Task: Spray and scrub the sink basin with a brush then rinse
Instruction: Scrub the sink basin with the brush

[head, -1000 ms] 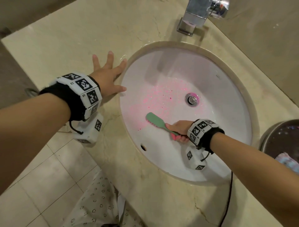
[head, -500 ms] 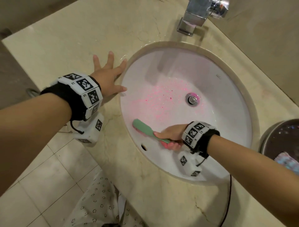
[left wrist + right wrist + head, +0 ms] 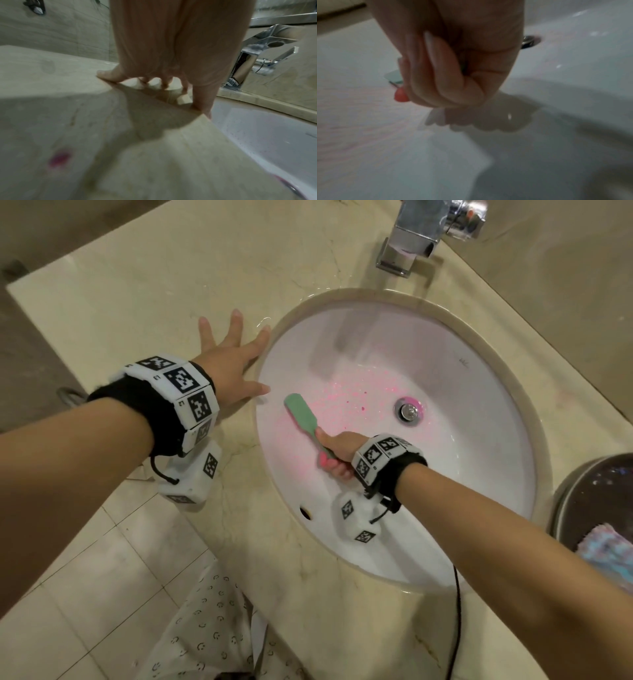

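The white oval sink basin (image 3: 479,460) is speckled with pink spray around its middle and left side. My right hand (image 3: 337,451) grips the handle of a green brush (image 3: 301,414) with a red end; the brush head lies against the basin's left wall. In the right wrist view the fingers (image 3: 436,75) curl round the handle, and the brush's red tip (image 3: 400,96) pokes out below them. My left hand (image 3: 229,361) rests flat with spread fingers on the beige counter, its thumb at the basin rim (image 3: 204,102).
A chrome faucet (image 3: 431,231) stands behind the basin. The drain plug (image 3: 407,410) has pink around it. A dark round bin (image 3: 596,508) with a cloth in it sits at the right. The beige marble counter (image 3: 137,289) extends left; tiled floor lies below.
The brush first swept down-left towards the overflow hole, then back up along the basin's left wall. The left hand has stayed planted on the counter.
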### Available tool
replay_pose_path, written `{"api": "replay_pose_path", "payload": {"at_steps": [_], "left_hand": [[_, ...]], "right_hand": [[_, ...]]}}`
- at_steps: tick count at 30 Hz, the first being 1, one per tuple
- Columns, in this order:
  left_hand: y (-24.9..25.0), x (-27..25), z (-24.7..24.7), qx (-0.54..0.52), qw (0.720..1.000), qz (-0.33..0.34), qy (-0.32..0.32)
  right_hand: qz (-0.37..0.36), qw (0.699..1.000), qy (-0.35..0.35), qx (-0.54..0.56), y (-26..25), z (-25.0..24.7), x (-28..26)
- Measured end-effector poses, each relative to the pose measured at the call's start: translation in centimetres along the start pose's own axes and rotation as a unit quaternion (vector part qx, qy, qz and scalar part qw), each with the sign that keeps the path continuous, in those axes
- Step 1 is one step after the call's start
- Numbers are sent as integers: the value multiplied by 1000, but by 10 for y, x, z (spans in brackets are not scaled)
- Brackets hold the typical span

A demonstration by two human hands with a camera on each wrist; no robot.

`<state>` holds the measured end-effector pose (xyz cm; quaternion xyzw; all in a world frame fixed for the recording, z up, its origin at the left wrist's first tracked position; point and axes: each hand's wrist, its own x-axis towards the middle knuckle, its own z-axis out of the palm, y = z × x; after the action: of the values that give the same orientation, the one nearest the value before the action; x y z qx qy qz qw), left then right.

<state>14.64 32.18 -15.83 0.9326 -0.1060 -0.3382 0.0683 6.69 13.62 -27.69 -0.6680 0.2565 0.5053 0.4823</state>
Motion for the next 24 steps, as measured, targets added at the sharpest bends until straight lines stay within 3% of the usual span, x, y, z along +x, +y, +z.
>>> {"api": "replay_pose_path", "payload": {"at_steps": [4,7,10,15,18,20,24], "left_hand": [[0,0,0,1,1000,0,-1],[1,-1,-1,4,1000,-1,-3],[2,-3,-2,3,1000,-5,-3],[2,-3,-2,8,1000,-3,-3],[2,-3,-2,8,1000,-2,-3],[2,-3,-2,7,1000,-3,-2],[3,-4,-1,7,1000,-2,2]], "right_hand": [[-2,986,-167,-3,-2,17,-9],[27,976,-196,-91,11,11,-17],[65,975,-158,-143,31,-9,-19],[60,981,56,-175,41,-41,-16],[13,982,156,-110,25,-41,-1],[-3,984,162,-73,12,-34,9],[-14,997,73,6,-6,-4,13]]}}
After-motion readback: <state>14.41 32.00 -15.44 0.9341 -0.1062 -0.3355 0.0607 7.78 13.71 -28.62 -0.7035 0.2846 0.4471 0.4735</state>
